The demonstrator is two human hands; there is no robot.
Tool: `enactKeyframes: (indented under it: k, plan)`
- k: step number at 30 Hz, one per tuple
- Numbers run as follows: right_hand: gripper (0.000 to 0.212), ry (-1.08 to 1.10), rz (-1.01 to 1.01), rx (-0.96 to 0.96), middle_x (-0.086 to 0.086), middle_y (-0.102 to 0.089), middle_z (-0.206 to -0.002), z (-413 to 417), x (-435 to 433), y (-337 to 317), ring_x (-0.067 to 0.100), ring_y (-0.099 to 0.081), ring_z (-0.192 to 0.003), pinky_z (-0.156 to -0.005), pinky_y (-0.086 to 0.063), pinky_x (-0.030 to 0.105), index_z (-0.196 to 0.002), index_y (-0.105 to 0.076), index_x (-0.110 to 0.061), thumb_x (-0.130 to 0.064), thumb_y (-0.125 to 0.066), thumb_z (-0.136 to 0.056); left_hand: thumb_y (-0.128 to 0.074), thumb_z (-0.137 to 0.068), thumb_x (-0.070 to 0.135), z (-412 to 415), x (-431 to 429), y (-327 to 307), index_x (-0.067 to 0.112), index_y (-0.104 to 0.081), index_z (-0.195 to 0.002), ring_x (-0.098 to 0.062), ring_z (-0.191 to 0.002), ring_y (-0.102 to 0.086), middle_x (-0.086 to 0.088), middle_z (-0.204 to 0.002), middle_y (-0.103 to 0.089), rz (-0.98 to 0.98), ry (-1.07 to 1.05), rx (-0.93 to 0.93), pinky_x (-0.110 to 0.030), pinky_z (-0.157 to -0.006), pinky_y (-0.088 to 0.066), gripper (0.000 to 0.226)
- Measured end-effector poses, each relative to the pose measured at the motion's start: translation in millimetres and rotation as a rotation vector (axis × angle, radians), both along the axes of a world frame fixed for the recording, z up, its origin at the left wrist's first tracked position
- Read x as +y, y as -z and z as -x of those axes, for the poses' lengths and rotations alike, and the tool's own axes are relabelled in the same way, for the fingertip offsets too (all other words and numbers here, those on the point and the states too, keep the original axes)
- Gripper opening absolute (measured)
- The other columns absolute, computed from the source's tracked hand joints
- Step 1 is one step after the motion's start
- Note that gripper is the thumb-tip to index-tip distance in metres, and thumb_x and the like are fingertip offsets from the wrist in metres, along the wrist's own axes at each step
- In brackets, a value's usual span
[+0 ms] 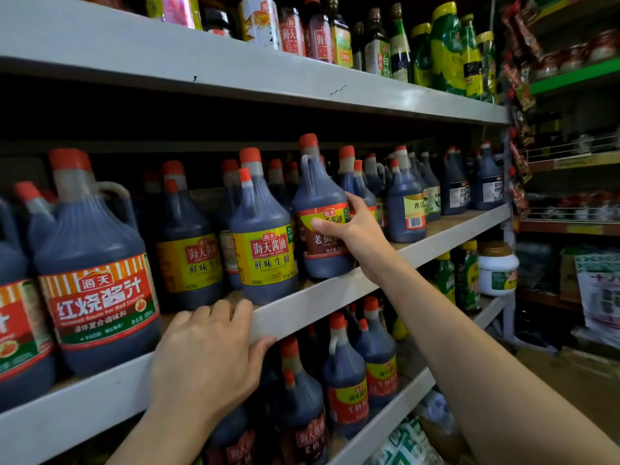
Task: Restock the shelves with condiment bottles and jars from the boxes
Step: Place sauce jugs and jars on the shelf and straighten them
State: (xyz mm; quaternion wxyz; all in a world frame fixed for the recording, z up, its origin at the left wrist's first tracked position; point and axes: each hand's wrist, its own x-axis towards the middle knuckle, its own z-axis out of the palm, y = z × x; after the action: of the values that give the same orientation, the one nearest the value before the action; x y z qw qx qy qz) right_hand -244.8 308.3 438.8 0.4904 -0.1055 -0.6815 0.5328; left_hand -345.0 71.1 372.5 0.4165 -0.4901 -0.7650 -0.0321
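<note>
Right hand (pixel 355 229) grips the bottle (pixel 318 193) at label height, thumb across the front, fingers curled behind. The bottle is upright, axis vertical, left of the palm at the shelf (pixel 436 241) edge. Left hand (pixel 208 357), farther off, clasps that edge.

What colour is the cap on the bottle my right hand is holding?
Orange-red cap on the bottle; head view.

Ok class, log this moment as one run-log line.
right hand: grips red-label soy sauce jug | jug: at front of middle shelf | left hand: grips that shelf's front edge
</note>
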Motion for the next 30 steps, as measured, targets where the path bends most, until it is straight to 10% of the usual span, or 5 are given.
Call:
enactKeyframes:
  k: [15,18,26,30]
  plan:
    - [0.081,0.043,0.017,-0.168,-0.001,-0.063,-0.115,15,-2,3,0.010,-0.066,-0.096,-0.069,-0.053,0.022,-0.139,-0.031,-0.018,-0.026,-0.084,-0.077,-0.052,-0.081,0.050,-4,-3,-2,0.012,-0.060,-0.083,-0.035,-0.056,-0.058,-0.011,-0.068,-0.060,-0.008,-0.015,0.010,-0.039,-0.053,-0.040,0.040]
    - [0.071,0.084,-0.056,-0.273,0.004,-0.064,-0.121,4,-5,-1,0.016,-0.065,-0.103,-0.086,-0.056,0.035,-0.135,-0.038,-0.016,-0.029,-0.082,-0.080,-0.053,-0.080,0.050,-4,-3,-2,0.012,-0.061,-0.084,-0.034,-0.057,-0.059,-0.011,-0.068,-0.060,-0.007,-0.025,0.012,-0.038,-0.054,-0.040,0.040]
    - [0.057,0.731,-0.568,-0.668,0.006,-0.068,-0.089,-10,-22,-13,0.032,-0.065,-0.088,-0.066,-0.042,0.035,-0.092,-0.060,-0.012,-0.066,-0.070,-0.077,-0.064,-0.083,0.048,-3,-4,-2,0.012,-0.062,-0.087,-0.032,-0.058,-0.059,-0.009,-0.070,-0.061,-0.019,-0.026,0.033,-0.037,-0.055,-0.040,0.036]
    - [0.051,0.592,-0.463,-0.592,0.009,-0.070,-0.108,-8,-21,-8,0.032,-0.063,-0.104,-0.087,-0.049,0.041,-0.114,-0.062,-0.012,-0.052,-0.070,-0.085,-0.073,-0.077,0.046,-4,-4,-2,0.011,-0.061,-0.084,-0.033,-0.057,-0.058,-0.010,-0.069,-0.060,-0.021,-0.018,0.026,-0.037,-0.055,-0.039,0.038]
